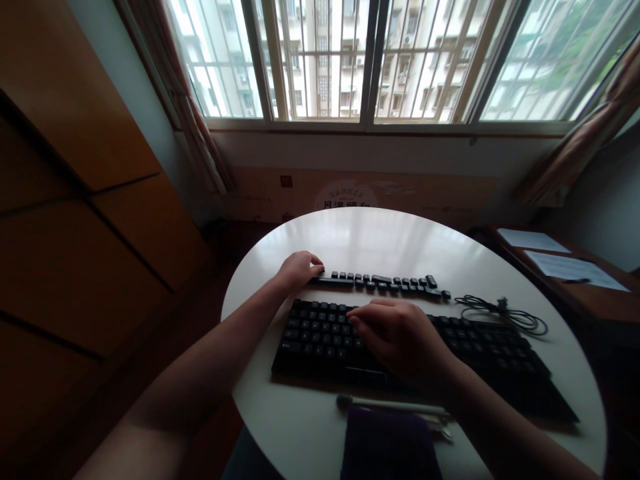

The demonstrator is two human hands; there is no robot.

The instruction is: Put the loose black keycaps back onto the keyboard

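While the left hand (299, 268) is placed at the left end of two loose rows of keycaps (383, 287), its fingers are bent beside a small dark piece, and whether that piece is gripped cannot be told. By the right hand (400, 330), the middle of the keyboard (315, 335) is partly covered; thumb and forefinger are brought close together over its keys, but whether anything is pinched cannot be seen. The keyboard is laid on the white table (360, 240), nearer than the keycaps. A coiled cable (503, 307) is set beyond its right part, and a brush (395, 404) and a dark cloth (387, 443) are placed on its near side.
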